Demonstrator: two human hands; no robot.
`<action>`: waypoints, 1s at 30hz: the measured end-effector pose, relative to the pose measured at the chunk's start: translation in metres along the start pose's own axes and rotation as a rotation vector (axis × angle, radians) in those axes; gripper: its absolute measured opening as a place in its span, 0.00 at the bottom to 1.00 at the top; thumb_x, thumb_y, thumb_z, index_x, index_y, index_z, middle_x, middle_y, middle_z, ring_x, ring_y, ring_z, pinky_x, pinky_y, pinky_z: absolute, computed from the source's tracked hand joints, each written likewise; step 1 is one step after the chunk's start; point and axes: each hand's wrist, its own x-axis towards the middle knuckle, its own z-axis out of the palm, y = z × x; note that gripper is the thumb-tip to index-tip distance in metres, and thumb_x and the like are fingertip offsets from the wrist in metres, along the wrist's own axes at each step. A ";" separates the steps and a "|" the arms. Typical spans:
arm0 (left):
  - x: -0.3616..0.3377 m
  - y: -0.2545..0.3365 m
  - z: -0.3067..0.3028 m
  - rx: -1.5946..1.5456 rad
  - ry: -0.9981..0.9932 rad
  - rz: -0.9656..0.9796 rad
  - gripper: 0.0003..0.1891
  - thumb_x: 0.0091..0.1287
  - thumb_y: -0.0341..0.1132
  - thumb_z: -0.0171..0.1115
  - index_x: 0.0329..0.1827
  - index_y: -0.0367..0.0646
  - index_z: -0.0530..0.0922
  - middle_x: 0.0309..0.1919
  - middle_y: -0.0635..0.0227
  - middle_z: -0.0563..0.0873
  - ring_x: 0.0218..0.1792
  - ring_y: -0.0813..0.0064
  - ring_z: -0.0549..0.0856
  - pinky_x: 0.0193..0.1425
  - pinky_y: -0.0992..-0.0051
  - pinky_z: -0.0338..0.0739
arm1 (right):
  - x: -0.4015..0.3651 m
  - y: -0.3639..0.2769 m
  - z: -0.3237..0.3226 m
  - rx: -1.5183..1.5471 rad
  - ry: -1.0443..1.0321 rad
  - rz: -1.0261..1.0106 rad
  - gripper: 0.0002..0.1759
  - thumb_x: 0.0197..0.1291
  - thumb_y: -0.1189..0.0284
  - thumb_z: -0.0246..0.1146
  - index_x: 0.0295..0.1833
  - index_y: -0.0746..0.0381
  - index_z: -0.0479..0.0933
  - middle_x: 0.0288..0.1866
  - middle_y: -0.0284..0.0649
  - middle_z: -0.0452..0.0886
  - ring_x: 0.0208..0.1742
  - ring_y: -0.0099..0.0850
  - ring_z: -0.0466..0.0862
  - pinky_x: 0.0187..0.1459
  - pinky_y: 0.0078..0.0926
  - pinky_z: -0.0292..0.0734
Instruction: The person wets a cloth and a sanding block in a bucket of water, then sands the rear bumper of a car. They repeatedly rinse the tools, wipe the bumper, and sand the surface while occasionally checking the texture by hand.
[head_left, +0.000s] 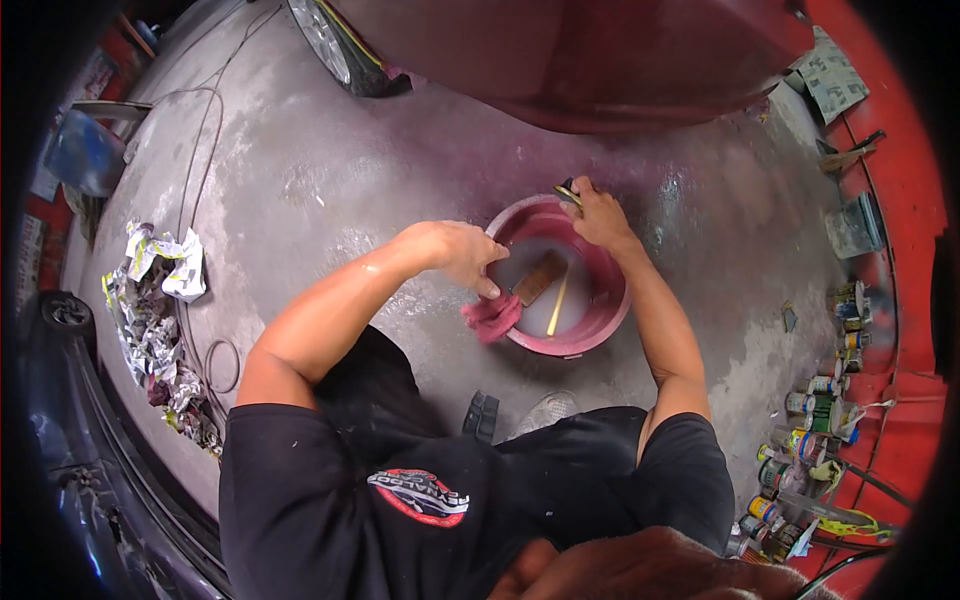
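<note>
A pink basin (614, 325) on the floor holds cloudy greyish water. In it lie a brown block (543, 278) and a thin yellow strip (557, 303). My left hand (462, 255) is at the basin's left rim, thumb and fingers apart. Just below its thumb, a wet pink cloth (492, 318) hangs over the rim. At the upper right rim, my right hand (600, 216) pinches a small flat black-and-yellow piece (568, 192), whose kind I cannot tell.
Beyond the basin is a dark red car panel (640, 70) with a wheel (322, 45). Crumpled paper (160, 300) and a hose (215, 130) lie left, near a dark car (110, 470). Several paint cans (800, 440) line the red wall at right.
</note>
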 end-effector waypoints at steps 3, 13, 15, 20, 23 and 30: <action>-0.014 0.017 -0.009 -0.028 -0.109 -0.013 0.40 0.67 0.55 0.66 0.77 0.43 0.66 0.72 0.50 0.74 0.70 0.49 0.75 0.73 0.55 0.70 | -0.003 0.006 0.018 -0.030 0.100 -0.038 0.19 0.66 0.63 0.64 0.56 0.60 0.70 0.49 0.57 0.84 0.52 0.61 0.82 0.52 0.56 0.76; -0.007 0.021 0.017 0.134 0.135 0.154 0.38 0.66 0.52 0.67 0.75 0.41 0.68 0.67 0.49 0.78 0.67 0.50 0.78 0.71 0.56 0.72 | 0.005 0.014 0.028 -0.206 0.249 -0.019 0.18 0.67 0.62 0.62 0.56 0.60 0.71 0.46 0.55 0.83 0.51 0.57 0.83 0.54 0.58 0.76; -0.001 0.028 0.031 0.151 -0.077 0.180 0.35 0.66 0.51 0.68 0.71 0.41 0.71 0.61 0.51 0.81 0.63 0.50 0.80 0.66 0.55 0.75 | 0.006 0.016 0.031 -0.201 0.232 -0.006 0.19 0.67 0.61 0.62 0.57 0.59 0.70 0.48 0.55 0.83 0.52 0.57 0.83 0.54 0.58 0.76; -0.005 0.037 0.021 0.084 -0.385 0.268 0.33 0.65 0.50 0.68 0.69 0.40 0.73 0.62 0.50 0.80 0.64 0.50 0.80 0.64 0.55 0.76 | 0.014 0.021 0.026 -0.135 0.114 0.149 0.23 0.68 0.61 0.61 0.63 0.59 0.67 0.53 0.56 0.83 0.56 0.58 0.82 0.57 0.57 0.76; -0.008 0.029 0.019 0.100 0.106 0.340 0.34 0.65 0.50 0.68 0.69 0.39 0.72 0.61 0.51 0.80 0.64 0.51 0.80 0.65 0.56 0.76 | 0.012 0.015 0.022 -0.136 0.162 0.241 0.27 0.68 0.60 0.60 0.68 0.58 0.64 0.56 0.55 0.82 0.59 0.58 0.81 0.57 0.56 0.77; -0.020 0.025 0.010 0.104 0.062 0.276 0.35 0.64 0.50 0.68 0.70 0.38 0.71 0.59 0.49 0.81 0.63 0.51 0.81 0.66 0.57 0.76 | 0.011 0.018 0.029 -0.268 0.265 0.068 0.23 0.69 0.62 0.59 0.67 0.56 0.69 0.56 0.52 0.82 0.58 0.55 0.81 0.59 0.55 0.77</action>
